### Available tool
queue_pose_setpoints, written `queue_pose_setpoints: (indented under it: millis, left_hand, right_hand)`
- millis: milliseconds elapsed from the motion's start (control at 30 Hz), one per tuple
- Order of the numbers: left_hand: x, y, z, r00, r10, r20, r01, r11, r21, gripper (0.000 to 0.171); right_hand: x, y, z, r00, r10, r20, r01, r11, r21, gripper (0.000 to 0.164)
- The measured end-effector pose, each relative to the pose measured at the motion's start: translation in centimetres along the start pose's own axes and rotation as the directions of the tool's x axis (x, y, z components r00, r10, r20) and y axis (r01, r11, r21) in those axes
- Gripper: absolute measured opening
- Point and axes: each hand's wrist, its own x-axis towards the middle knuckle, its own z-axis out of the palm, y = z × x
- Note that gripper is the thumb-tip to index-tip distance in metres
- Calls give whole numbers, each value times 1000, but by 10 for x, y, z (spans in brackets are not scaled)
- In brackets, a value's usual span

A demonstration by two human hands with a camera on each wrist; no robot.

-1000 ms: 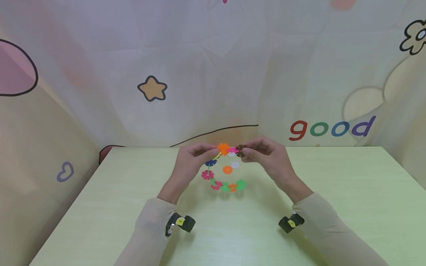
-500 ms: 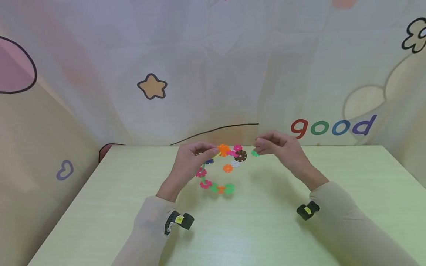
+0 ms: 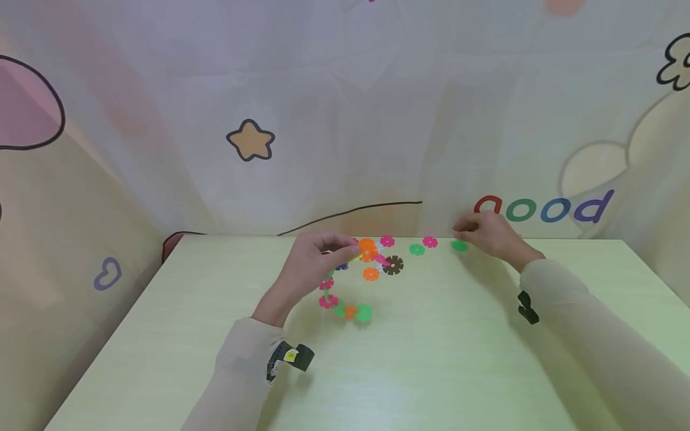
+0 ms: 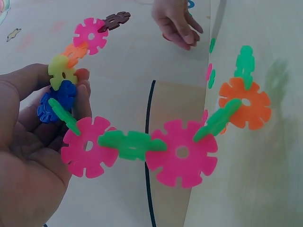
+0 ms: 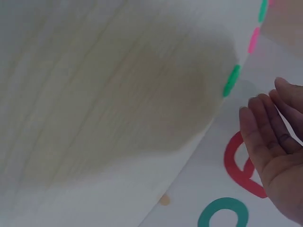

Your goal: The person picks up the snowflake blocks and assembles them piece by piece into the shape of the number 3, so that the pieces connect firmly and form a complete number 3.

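My left hand [image 3: 312,263] pinches a chain of slotted plastic snowflake discs by its yellow disc [image 4: 57,71], with the blue disc [image 4: 52,105] resting by the fingers. One end of the chain has a brown disc [image 3: 392,265]; pink, green and orange discs [image 4: 253,111] hang in a curve down to a green disc [image 3: 363,312] at the other end. My right hand [image 3: 493,235], fingers loosely bent and holding nothing, hovers at the table's back edge. Right below its fingertips lies a loose green disc [image 3: 459,246], also seen in the right wrist view.
Along the back of the table [image 3: 215,359] lie more loose discs: a green one [image 3: 417,249], a pink one [image 3: 430,242], another pink one [image 3: 387,240] and an orange one [image 3: 371,274]. A printed cloth [image 3: 345,120] rises behind the back edge.
My right hand has let go of the brown disc and moved right, to the loose green disc. The left hand stays nearly still, while the chain's lower end has swung left.
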Motion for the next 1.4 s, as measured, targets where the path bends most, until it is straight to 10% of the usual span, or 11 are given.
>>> queue_pose_setpoints:
  millis: [567,933,1400]
  left_hand:
    - [0,4,2,996,3,91,1,999,-47,14]
    - [-1,3,4,988,2,154,0,1000,-14,14]
    - [2,3,7,974,12,227,-3,999,-40,14]
  right_hand:
    - [10,12,3,990,79,114,-63,989,-136,25]
    - [-10,-10,4,996,46,78,-55,992,112,25]
    - [-47,-97,19,961,-264,-86,268,804,531,16]
